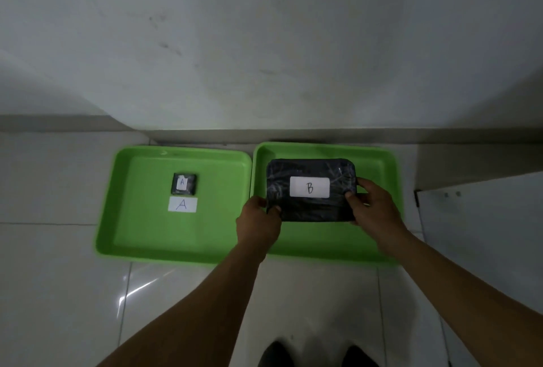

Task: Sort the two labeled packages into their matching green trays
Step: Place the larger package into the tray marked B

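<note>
**Package B held over the right tray, package A lying in the left**

Head view: Two green trays are seen side by side on a pale tiled floor, set close against the foot of a grey wall. The left tray (141, 219) and the right tray (379, 166) almost touch along their inner rims.

In the left tray, a small dark package marked A (184, 183) lies flat, towards the far half of the tray. Just in front of it, a white paper label reading A (182, 204) is laid on the tray's bottom; the two are nearly touching.

A larger dark wrapped package (311, 208) is held within the outline of the right tray. A white label with the letter B (309, 187) is shown on its upper face. Whether the package rests on the tray bottom or is kept just above it cannot be told.

The package is gripped at both short ends. The left hand (258, 222) is closed on the near left corner, with the fingers (274, 210) curled over the edge and pinching it. The right hand (373, 205) is clamped on the right end, with the thumb laid on top and the remaining fingers wrapped round the side.

Both bare forearms are stretched forward from the lower edge of the picture, and two dark shoe tips (276, 355) are visible on the floor between them.
</note>
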